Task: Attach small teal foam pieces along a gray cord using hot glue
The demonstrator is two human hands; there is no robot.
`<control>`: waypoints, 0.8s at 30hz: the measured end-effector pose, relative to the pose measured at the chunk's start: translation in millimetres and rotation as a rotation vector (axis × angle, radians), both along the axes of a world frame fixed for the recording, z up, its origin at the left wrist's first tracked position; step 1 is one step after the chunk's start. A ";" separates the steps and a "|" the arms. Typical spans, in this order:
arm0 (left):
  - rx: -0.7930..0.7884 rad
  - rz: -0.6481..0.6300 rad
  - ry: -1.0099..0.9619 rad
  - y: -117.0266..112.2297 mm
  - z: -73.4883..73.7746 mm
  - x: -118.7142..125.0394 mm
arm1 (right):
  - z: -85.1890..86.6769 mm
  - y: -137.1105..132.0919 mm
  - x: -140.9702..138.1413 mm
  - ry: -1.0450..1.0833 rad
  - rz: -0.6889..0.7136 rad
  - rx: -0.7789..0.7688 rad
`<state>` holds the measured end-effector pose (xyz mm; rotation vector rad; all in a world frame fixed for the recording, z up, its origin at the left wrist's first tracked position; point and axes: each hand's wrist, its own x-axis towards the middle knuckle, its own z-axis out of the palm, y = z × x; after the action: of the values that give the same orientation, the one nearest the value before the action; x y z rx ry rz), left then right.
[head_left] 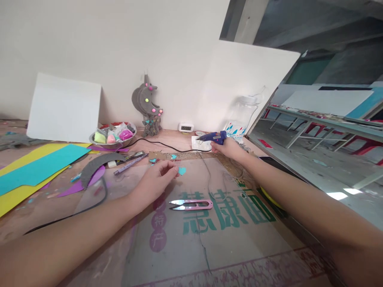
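Note:
My left hand (158, 175) rests on the table with its fingers pinched on a small teal heart cutout (182, 170). Far across the table, my right hand (229, 148) is closed around a blue hot glue gun (213, 137), whose nozzle points left over a white pad (200, 144). The gun's black cord (161, 145) runs left along the table. Pink thread snips (191, 205) lie between my arms. More small teal hearts (173, 156) sit by a cardboard strip (185, 155).
Teal and yellow foam sheets (36, 169) lie at left, with a grey crescent piece (95, 164) and purple scraps. A metal bowl of coloured clay (113, 137), a grey moon ornament (148, 105), a small clock (186, 127) and a clear plastic jar (241, 117) line the wall.

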<state>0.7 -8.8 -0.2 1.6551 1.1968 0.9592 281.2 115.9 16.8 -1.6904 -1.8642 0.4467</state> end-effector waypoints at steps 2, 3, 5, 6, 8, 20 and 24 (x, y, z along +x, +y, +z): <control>-0.001 0.008 0.001 0.7 -1.2 -0.3 | 6.7 -6.7 0.3 0.056 0.003 -0.001; 0.002 0.013 0.002 1.1 -1.7 -0.5 | 11.1 -11.6 -0.2 0.073 0.001 0.001; 0.003 0.021 0.001 1.7 -2.4 -1.0 | 19.6 -23.8 -3.0 0.112 -0.006 0.027; 0.001 0.027 -0.003 1.9 -2.6 -1.3 | 22.9 -31.0 -5.4 0.146 -0.005 0.051; -0.005 0.042 -0.012 2.2 -2.7 -1.7 | 25.8 -47.0 -12.1 0.276 0.046 0.119; -0.075 0.083 -0.119 7.1 -1.5 -1.1 | -3.5 -126.5 -44.7 0.210 0.336 0.138; -0.049 0.091 -0.049 5.2 0.2 -1.5 | -8.1 -125.9 -47.2 0.186 0.407 0.058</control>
<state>-0.8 -3.6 0.0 1.5417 1.2625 1.0131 234.0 -10.0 8.7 -1.1828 -2.0570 0.6793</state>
